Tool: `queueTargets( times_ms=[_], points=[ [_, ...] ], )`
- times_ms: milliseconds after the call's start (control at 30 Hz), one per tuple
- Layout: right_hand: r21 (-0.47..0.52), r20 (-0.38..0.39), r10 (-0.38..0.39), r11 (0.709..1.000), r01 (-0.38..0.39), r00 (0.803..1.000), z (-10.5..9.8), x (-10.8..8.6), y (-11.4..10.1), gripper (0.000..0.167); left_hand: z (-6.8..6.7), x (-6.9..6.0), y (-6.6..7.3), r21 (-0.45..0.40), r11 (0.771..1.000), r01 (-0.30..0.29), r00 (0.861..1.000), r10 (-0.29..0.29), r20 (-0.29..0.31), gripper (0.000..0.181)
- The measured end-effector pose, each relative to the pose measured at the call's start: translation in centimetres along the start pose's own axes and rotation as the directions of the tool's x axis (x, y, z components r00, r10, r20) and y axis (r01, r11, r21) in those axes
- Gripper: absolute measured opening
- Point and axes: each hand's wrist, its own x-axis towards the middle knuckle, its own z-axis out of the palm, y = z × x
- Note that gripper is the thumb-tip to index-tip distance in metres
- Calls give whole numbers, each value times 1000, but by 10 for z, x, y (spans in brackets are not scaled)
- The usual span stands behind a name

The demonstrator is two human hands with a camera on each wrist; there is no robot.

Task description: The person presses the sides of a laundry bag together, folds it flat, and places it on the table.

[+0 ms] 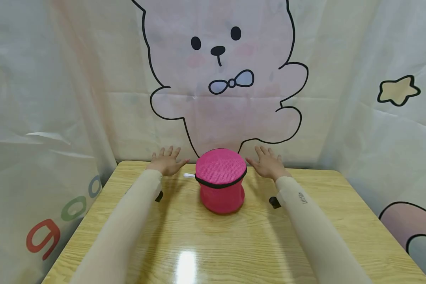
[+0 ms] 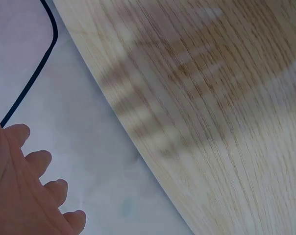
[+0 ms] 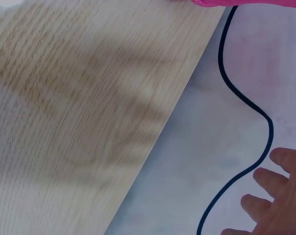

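Observation:
A pink mesh laundry bag [image 1: 221, 185], round and drum-shaped with a black band below its top, stands on the table between the two hands. A small white tag [image 1: 189, 175] sticks out from its left side. My left hand [image 1: 167, 162] is spread to the left of the bag, fingers pointing away and apart from it. On the other side, my right hand [image 1: 268, 163] is spread the same way, its thumb close to the bag. Both hands hold nothing. The right wrist view catches only a strip of the pink bag [image 3: 256, 3] at its top edge.
The wood-grain table [image 1: 213, 236] ends at a back edge near the fingertips. Behind it hangs a pale curtain [image 1: 127, 130] printed with a bear. More printed curtain [image 1: 376, 138] hangs at the right side. Dark wrist devices [image 1: 275, 202] show below the sleeves.

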Motion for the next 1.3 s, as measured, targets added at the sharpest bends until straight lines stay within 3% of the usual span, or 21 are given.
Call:
queueTargets(
  times_ms=[400, 800, 1300],
  points=[
    [11, 7, -20, 1000, 20, 1000, -3, -3, 7, 84, 1, 4, -9, -6, 1000, -16, 1000, 16, 13, 82],
    [21, 20, -46, 999, 46, 999, -10, -12, 5, 81, -3, -5, -13, 33, 997, -63, 998, 64, -1, 85],
    [8, -9, -121, 993, 121, 993, -21, -19, 0, 78, -10, -12, -5, 27, 987, -157, 987, 158, -37, 75]
  ],
)
